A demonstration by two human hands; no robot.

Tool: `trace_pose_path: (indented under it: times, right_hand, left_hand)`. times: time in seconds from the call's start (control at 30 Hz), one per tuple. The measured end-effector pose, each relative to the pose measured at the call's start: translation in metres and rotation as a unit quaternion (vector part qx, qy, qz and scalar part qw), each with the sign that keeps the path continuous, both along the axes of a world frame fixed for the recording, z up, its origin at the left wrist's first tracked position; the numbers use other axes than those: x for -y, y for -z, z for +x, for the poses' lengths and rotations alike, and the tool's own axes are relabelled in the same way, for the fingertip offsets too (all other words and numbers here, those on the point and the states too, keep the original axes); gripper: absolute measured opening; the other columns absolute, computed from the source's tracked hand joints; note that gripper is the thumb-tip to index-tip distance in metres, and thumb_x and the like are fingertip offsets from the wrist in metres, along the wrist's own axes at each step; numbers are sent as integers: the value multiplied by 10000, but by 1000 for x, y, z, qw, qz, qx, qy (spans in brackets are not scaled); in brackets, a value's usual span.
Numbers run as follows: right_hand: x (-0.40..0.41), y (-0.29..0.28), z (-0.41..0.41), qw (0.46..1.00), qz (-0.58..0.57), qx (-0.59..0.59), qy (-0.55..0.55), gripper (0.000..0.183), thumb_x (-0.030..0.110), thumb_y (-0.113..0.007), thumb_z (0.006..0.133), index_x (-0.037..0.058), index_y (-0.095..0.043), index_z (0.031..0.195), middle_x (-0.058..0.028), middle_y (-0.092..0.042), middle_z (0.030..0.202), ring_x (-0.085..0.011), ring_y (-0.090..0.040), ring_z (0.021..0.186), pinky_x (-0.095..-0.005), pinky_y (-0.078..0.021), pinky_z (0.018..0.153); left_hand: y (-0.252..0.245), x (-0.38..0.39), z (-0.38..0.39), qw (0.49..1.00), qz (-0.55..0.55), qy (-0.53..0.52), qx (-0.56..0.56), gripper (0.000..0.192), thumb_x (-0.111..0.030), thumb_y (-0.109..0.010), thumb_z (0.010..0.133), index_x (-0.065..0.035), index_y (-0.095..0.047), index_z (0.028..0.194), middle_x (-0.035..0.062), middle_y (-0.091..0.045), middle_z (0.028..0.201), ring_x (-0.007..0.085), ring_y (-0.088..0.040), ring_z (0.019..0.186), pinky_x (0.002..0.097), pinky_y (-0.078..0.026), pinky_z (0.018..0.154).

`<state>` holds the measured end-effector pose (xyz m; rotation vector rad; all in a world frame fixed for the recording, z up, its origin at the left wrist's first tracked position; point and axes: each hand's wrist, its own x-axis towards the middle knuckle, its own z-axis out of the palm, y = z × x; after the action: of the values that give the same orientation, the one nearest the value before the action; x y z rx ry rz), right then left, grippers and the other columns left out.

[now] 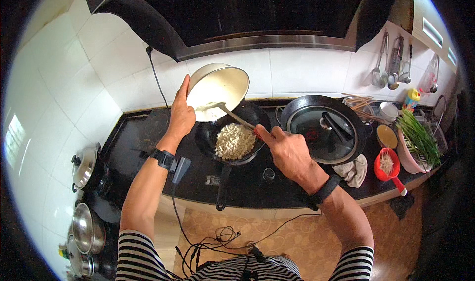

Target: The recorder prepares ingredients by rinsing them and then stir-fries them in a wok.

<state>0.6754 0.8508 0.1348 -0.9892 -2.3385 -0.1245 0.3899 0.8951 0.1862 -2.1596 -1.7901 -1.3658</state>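
My left hand [182, 112] grips the side of a light-coloured metal bowl [226, 86], which is tilted over a black wok [204, 142] on the stove. In my right hand [287, 147] is the handle of a metal spatula [237, 118]; its head rests inside the tilted bowl near the lower rim, beside a little white food. A heap of small pale food pieces [234, 142] lies in the wok. The wok's long black handle [223, 188] points toward me.
Right of the wok stands a larger pan with a glass lid [311, 132]. Further right are a cloth [354, 169], a red strainer [387, 171], and a pink basin [407, 151] with green stalks [419, 140]. Metal pots [85, 169] stand at left. A range hood [259, 43] hangs above; cables [207, 244] dangle below.
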Motion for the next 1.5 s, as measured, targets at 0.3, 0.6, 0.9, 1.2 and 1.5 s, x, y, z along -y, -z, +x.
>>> trace_pose_path:
  times: [0.3,0.6,0.9,1.2,1.5]
  right_hand:
    - [15,-6,18,980,128,132,71,456,122,-529,808,30,-477,1252,-78,-502,795,-226,-591,707,-329,-515,545]
    - [1,19,23,994,68,84,20,665,36,-562,731,50,-367,1366,-90,-477,851,-245,-583,787,-350,-503,619]
    - [4,31,31,994,-20,-86,63,519,46,-605,764,100,-523,1273,-102,-541,768,-306,-589,658,-357,-508,580]
    - [8,73,29,871,-332,-351,-87,527,0,-644,750,14,-522,1263,-235,-627,1072,-160,-625,966,-267,-470,825]
    - [27,41,36,976,-120,-165,81,495,31,-604,739,85,-560,1229,-155,-605,829,-354,-607,711,-399,-496,611]
  left_hand:
    - [14,-11,0,995,80,-38,-47,881,224,-338,655,-121,-217,1456,214,-344,1420,343,-334,1320,370,-283,1089]
    - [5,-10,12,993,94,-33,-56,883,226,-335,661,-124,-198,1461,220,-343,1416,352,-344,1310,387,-297,1080]
    - [3,-6,11,998,55,-36,20,829,211,-348,688,-78,-197,1450,220,-342,1415,337,-355,1304,366,-288,1093]
    - [1,-11,10,988,45,-78,123,784,202,-343,710,-30,-183,1441,224,-378,1386,311,-416,1262,344,-339,1064]
    - [-7,-8,-14,898,-62,-32,433,567,149,-281,792,-24,-263,1333,284,-474,1206,419,-629,915,502,-601,570]
